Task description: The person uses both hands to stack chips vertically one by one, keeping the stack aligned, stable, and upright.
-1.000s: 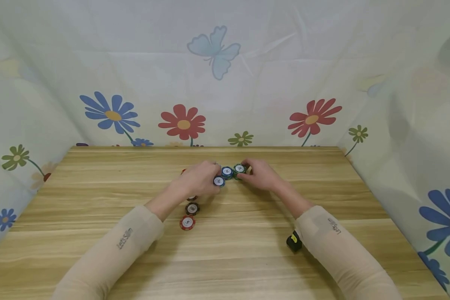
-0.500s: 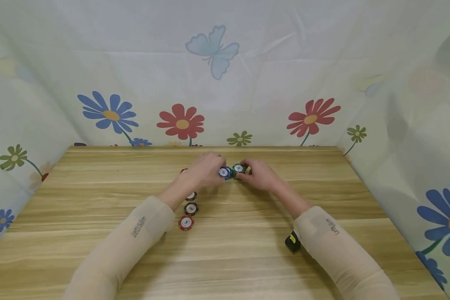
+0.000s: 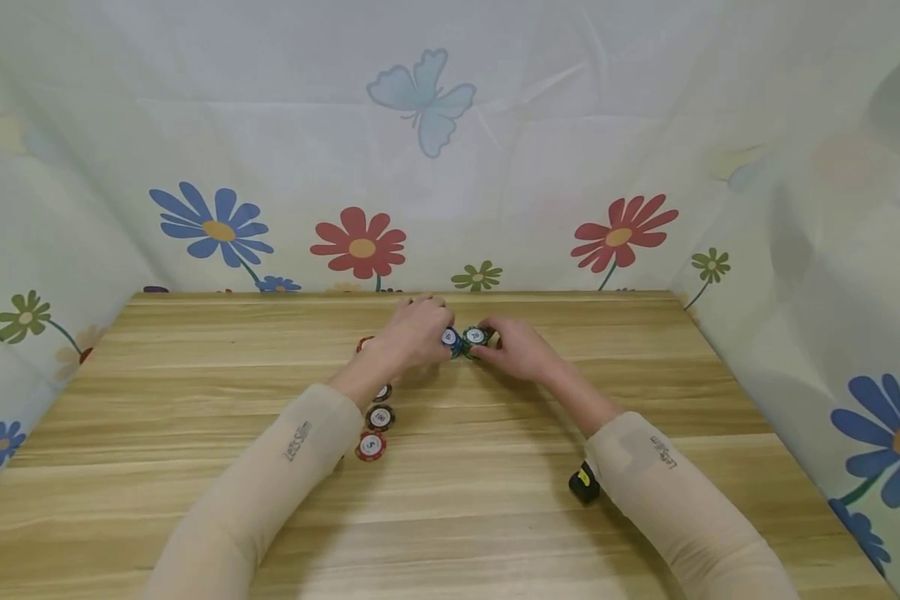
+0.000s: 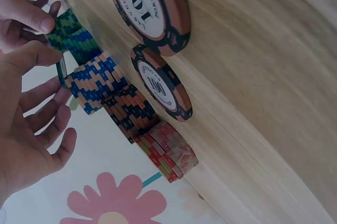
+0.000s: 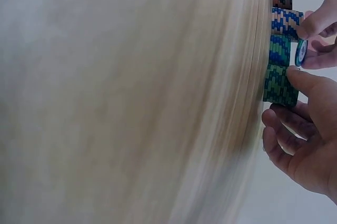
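Observation:
My left hand [image 3: 420, 333] pinches a single blue-edged poker chip [image 5: 301, 52] between thumb and fingers. That chip is just over a blue-and-green chip stack [image 5: 279, 50]. Beside it, my right hand [image 3: 521, 350] grips the sides of a green chip stack [image 3: 476, 336] with thumb and fingers. In the left wrist view a blue-and-tan stack [image 4: 97, 83], a black-and-tan stack [image 4: 130, 112] and a red stack [image 4: 168, 151] continue the row. My left hand and forearm hide most of these in the head view.
Two black 100 chips, one farther [image 3: 382, 392] and one nearer [image 3: 380, 417], lie flat near a red 5 chip [image 3: 371, 446]. A black object with a yellow patch [image 3: 585, 483] sits by my right sleeve. Flowered cloth [image 3: 435, 208] hangs behind the wooden table [image 3: 457, 517].
My left hand has moved right and away from me, bringing the pinched chip from in front of the blue-and-green stack to over it. My right hand stays around the green stack.

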`<state>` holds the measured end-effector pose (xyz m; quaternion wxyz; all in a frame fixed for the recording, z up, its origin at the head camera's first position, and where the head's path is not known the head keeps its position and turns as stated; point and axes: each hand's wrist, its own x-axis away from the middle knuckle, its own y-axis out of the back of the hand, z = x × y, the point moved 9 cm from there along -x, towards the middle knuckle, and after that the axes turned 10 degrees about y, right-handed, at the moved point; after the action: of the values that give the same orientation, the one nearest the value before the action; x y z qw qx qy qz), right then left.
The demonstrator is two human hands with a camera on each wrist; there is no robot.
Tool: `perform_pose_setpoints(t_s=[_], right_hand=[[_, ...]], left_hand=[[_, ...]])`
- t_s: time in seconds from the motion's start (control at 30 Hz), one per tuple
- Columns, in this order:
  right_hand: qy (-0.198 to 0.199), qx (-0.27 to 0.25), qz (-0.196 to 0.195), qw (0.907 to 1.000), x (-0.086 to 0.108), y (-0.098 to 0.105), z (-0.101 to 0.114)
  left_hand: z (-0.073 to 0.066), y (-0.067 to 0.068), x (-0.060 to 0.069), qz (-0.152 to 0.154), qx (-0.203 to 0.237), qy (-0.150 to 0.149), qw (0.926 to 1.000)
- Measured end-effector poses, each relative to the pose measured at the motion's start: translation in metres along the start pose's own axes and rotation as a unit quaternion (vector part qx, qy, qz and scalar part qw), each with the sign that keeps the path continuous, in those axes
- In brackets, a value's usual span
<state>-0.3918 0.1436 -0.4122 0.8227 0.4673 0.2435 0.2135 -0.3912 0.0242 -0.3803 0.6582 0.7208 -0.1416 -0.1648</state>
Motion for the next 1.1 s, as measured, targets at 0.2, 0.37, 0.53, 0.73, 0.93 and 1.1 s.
perform_pose_setpoints(t_s=[0.2, 0.37, 0.53, 0.73, 0.93, 1.1], right_hand=[[-0.001, -0.002, -0.002, 1.0000, 0.000, 0.001, 0.001], [-0.004, 0.003, -0.002, 1.0000, -0.001, 0.001, 0.001], [-0.003, 0.008, -0.001, 1.0000, 0.000, 0.001, 0.001], [-0.002, 0.008, 0.000, 1.0000, 0.000, 0.000, 0.000], [0.000, 0.008, -0.004, 1.0000, 0.000, 0.000, -0.001], [0.000, 0.010, -0.004, 0.9999, 0.000, 0.000, -0.001]], left_hand=[[-0.001, -0.004, -0.006, -0.003, -0.006, -0.001, 1.0000], [-0.001, -0.007, -0.009, -0.001, -0.002, -0.003, 1.0000], [0.003, -0.009, -0.011, 0.003, 0.008, 0.003, 1.0000], [0.003, -0.011, -0.011, 0.013, 0.011, 0.003, 0.9998], [0.002, -0.012, -0.008, 0.018, 0.023, -0.002, 0.9996], [0.002, -0.012, -0.007, 0.016, 0.037, -0.005, 0.9992]])
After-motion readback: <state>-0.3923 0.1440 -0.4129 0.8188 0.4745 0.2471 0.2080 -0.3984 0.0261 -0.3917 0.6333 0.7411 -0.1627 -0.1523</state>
